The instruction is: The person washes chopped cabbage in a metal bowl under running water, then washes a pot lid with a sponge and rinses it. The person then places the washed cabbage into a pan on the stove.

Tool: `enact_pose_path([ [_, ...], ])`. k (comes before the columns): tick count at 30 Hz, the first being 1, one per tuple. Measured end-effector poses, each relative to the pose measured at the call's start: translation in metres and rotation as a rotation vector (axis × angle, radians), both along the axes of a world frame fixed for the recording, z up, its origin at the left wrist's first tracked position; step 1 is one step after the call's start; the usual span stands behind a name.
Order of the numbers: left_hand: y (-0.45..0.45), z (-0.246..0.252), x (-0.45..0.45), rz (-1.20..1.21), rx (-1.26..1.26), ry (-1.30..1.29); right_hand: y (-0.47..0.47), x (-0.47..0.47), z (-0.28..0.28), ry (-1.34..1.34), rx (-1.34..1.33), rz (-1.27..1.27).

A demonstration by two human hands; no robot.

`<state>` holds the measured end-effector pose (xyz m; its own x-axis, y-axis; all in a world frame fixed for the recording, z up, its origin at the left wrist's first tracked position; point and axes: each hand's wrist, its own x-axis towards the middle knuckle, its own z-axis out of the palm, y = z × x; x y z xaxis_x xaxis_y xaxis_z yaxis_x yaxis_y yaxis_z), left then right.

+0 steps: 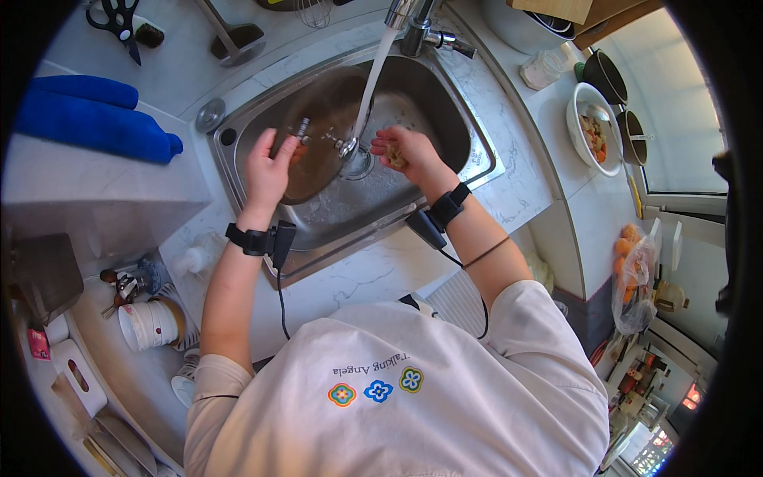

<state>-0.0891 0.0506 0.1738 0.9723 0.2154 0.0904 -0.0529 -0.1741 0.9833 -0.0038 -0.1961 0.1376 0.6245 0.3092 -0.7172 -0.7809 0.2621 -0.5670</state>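
Note:
My left hand point(266, 167) grips the left edge of a brownish round pan lid point(316, 164), which looks like glass and is tilted over the steel sink point(429, 83). Water point(374, 77) pours from the chrome faucet point(400, 12) and meets the lid near its right side. A tan, crumpled scrubber point(394, 156) is held in the fingers of my right hand point(414, 154), just right of the stream. Part of the sink drain point(359, 167) shows between the lid and that hand. The lid's far edge is blurred.
Blue cloth point(101, 119) lies left of the sink, near scissors point(119, 27) and a spatula point(235, 42). A small steel strainer point(211, 115) sits by the sink corner. At right, a white bowl point(575, 107) holds chopped food. Cables hang from both wrist straps.

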Motion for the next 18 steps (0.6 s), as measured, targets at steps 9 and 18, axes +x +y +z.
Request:
enact_pose_path([
  [9, -0.036, 0.009, -0.020, -0.415, 0.734, -0.386, -0.013, -0.001, 0.012, 0.110, -0.063, -0.086],
  [18, -0.003, -0.055, -0.028, -0.358, 0.442, 0.292, -0.037, -0.032, 0.021, -0.175, -0.097, 0.013],
])
